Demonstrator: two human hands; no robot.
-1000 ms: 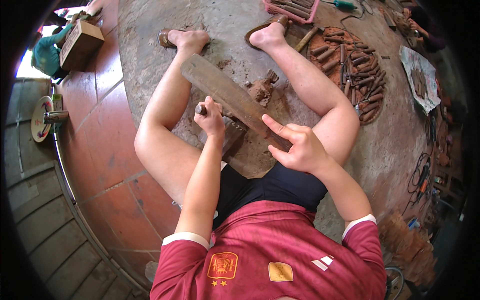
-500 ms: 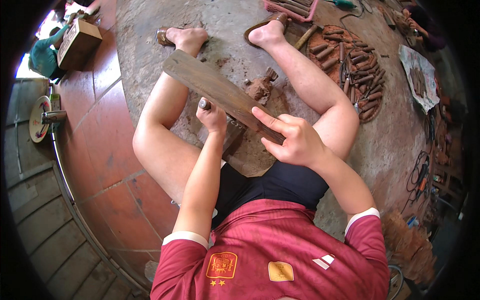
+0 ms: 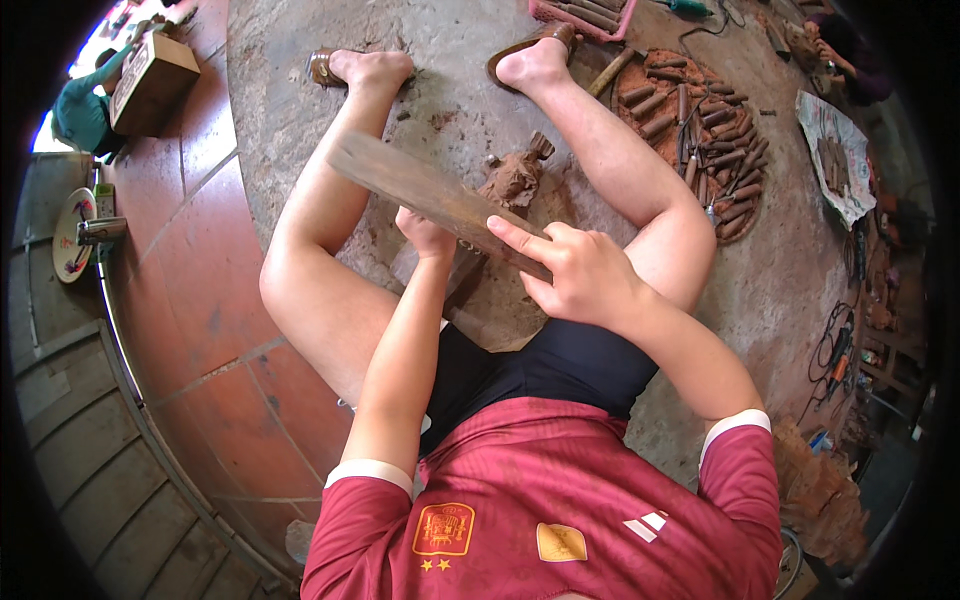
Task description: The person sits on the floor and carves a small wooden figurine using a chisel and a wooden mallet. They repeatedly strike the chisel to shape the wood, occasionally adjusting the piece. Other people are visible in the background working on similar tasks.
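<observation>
My right hand (image 3: 590,278) grips the near end of a long, flat, dark wooden bat (image 3: 425,190), its index finger stretched along the wood. The bat slants up and left across my view, over my left fist. My left hand (image 3: 428,238) is closed round an upright chisel, whose round end is hidden behind the bat now. Beneath that fist, partly covered, lies a dark wooden block (image 3: 467,270) between my thighs. Just beyond the bat a rough brown lump (image 3: 512,180) sits on the floor; bits of wood stick up from it.
Many wooden-handled carving tools (image 3: 720,150) lie in a round tray at the right. A pink basket (image 3: 600,28) is at the top, a mallet-like handle (image 3: 612,72) beside it. Tools rest on a white sack (image 3: 840,160). A person in teal (image 3: 85,115) works at a box.
The bat has come down and nearer, now covering the round chisel end that showed above my left fist. My right hand moved slightly left with it.
</observation>
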